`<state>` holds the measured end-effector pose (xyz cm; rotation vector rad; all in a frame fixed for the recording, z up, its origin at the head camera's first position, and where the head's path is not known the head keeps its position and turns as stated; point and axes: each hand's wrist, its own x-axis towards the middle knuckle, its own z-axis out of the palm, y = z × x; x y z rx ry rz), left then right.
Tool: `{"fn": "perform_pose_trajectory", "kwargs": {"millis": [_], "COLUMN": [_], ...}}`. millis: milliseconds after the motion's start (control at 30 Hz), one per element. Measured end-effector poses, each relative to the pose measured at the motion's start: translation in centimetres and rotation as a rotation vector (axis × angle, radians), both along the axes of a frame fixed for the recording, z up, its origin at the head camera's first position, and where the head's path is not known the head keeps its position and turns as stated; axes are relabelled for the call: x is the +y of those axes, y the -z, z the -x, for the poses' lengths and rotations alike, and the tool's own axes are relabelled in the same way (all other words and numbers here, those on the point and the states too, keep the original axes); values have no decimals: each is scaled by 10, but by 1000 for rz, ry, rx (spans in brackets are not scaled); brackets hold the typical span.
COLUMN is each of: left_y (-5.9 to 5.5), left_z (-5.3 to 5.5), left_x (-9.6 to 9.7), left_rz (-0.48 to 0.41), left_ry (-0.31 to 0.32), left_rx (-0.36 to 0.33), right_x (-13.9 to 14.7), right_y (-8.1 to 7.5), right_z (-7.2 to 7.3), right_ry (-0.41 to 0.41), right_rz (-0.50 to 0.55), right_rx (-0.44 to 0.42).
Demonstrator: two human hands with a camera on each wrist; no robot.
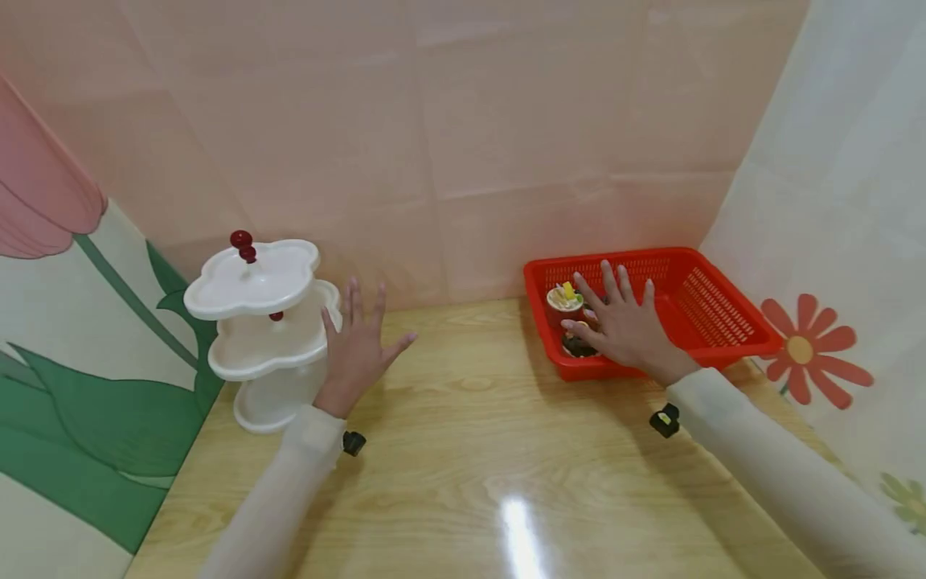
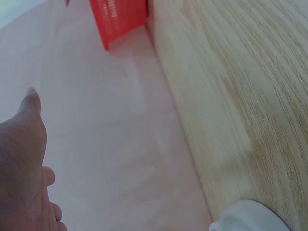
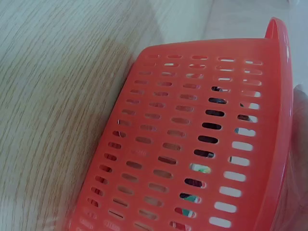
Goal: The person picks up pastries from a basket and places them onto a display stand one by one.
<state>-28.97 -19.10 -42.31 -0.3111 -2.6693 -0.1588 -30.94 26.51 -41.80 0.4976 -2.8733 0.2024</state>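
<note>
My left hand [image 1: 356, 354] is held up with fingers spread, just right of a white three-tier stand [image 1: 253, 283] with scalloped trays and dark red knobs. It grips nothing. Over the front left part of a red plastic basket [image 1: 723, 351] is my right hand [image 1: 628, 328], its fingers spread and holding nothing. Inside the basket, partly hidden by that hand, lie a cup-shaped item with a creamy, yellow-topped filling [image 1: 564, 299] and a dark item [image 1: 576, 346]. In the right wrist view, the slotted basket wall [image 3: 183, 130] fills most of the picture, with the hand's edge at the right.
The wood-grain table [image 1: 463, 450] carries the stand on the left and the basket on the right. A pink sheet [image 1: 434, 145] hangs behind it. Flower-printed panels flank both sides, with a red flower [image 1: 799, 349] beside the basket.
</note>
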Motion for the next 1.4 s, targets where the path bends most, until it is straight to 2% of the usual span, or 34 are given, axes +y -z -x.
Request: {"fn": "perform_pose_trajectory", "kwargs": {"millis": [167, 300, 433, 500, 567, 800, 967, 1133, 1267, 1400], "left_y": [3, 9, 17, 19, 20, 32, 38, 39, 37, 35], "left_z": [-1, -5, -12, -15, -18, -28, -38, -47, -52, -55], "left_x": [8, 22, 41, 50, 60, 100, 121, 139, 151, 162], "left_rz": [20, -11, -105, -153, -164, 9, 25, -21, -54, -52], "left_ry": [32, 122, 221, 265, 313, 477, 542, 600, 626, 629], "left_rx": [4, -76, -142, -160, -154, -76, -95, -150, -190, -188], "right_x": [3, 13, 28, 36, 44, 77, 97, 120, 137, 147], "right_y": [-2, -4, -7, -9, -11, -14, -13, -17, -16, -11], "right_z": [-2, -6, -9, -9, -9, -12, -11, -12, -13, -10], "right_ry": [2, 20, 45, 61, 75, 123, 139, 160, 189, 193], "right_rz": [0, 7, 38, 58, 81, 127, 115, 140, 142, 129], "right_rx": [-11, -35, -79, -101, -121, -126, -114, -171, -204, -199]}}
